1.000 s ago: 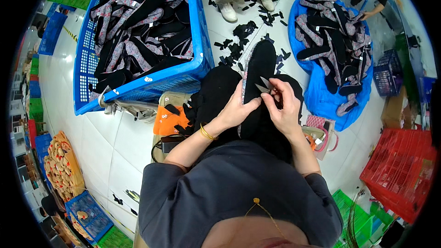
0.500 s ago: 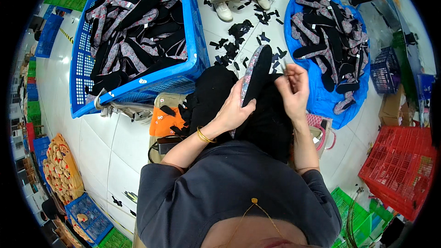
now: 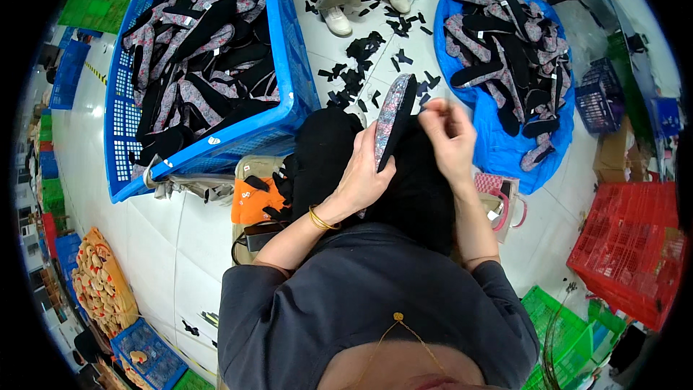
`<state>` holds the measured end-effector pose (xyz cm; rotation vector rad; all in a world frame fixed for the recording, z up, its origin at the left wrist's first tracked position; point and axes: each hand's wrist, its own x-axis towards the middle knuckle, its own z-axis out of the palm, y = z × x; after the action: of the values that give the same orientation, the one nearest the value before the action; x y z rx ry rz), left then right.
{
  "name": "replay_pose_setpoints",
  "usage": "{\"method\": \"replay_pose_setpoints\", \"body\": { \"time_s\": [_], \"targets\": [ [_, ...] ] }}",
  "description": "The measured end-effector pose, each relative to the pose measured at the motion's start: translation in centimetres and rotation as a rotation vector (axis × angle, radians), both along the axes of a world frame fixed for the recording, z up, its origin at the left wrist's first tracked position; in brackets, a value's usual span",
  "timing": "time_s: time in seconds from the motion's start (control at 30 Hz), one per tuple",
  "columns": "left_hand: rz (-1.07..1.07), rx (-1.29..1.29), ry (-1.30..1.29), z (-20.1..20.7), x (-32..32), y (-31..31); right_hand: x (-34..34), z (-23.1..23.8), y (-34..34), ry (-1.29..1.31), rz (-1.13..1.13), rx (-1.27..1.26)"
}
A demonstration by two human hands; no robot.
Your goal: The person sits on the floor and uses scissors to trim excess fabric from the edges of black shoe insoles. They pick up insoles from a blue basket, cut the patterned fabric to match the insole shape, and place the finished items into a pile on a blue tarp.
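Observation:
My left hand (image 3: 364,177) is closed around a long, slipper-shaped fabric piece (image 3: 392,119), grey-pink floral on one side and black on the other. It stands tilted up over my lap, its rounded end pointing away from me. My right hand (image 3: 451,137) hovers just right of the piece, apart from it, with thumb and fingers curled together. What those fingers hold, if anything, is too small and blurred to make out. Black trousers (image 3: 321,148) form the dark ground beneath both hands.
At left stands a blue crate (image 3: 209,152) heaped with similar pieces; more lie on a blue sheet (image 3: 498,152) at right. Black scraps (image 3: 354,76) litter the floor ahead, near another person's shoes (image 3: 336,22). An orange cloth (image 3: 253,202) lies by my left side. Red crates (image 3: 628,245) stand right.
The slipper-shaped piece has turned slightly and shows more of its floral side. My right hand's fingers have curled in further. The whole view has shifted a little.

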<state>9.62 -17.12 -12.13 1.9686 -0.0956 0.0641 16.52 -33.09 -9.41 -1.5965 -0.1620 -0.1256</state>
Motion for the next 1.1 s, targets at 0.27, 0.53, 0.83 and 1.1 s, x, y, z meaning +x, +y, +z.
{"method": "replay_pose_setpoints", "body": {
  "time_s": [0.27, 0.53, 0.83, 1.1],
  "targets": [
    [-0.026, -0.063, 0.079, -1.1, -0.5, -0.1, 0.7, 0.2, -0.3, 0.138, -0.128, 0.249],
    [-0.147, -1.001, 0.495, 1.8, 1.3, 1.3, 2.1, -1.6, -6.8, -0.032, -0.368, -0.228],
    [-0.216, -1.438, 0.594, -1.5, 1.1, 2.0, -0.3, -2.2, -2.8, -0.16, -0.025, -0.201],
    [-0.179, -1.292, 0.598, -2.8, 0.2, 1.3, -0.3, 0.1, -1.6, -0.066, 0.065, -0.062]
  ]
}}
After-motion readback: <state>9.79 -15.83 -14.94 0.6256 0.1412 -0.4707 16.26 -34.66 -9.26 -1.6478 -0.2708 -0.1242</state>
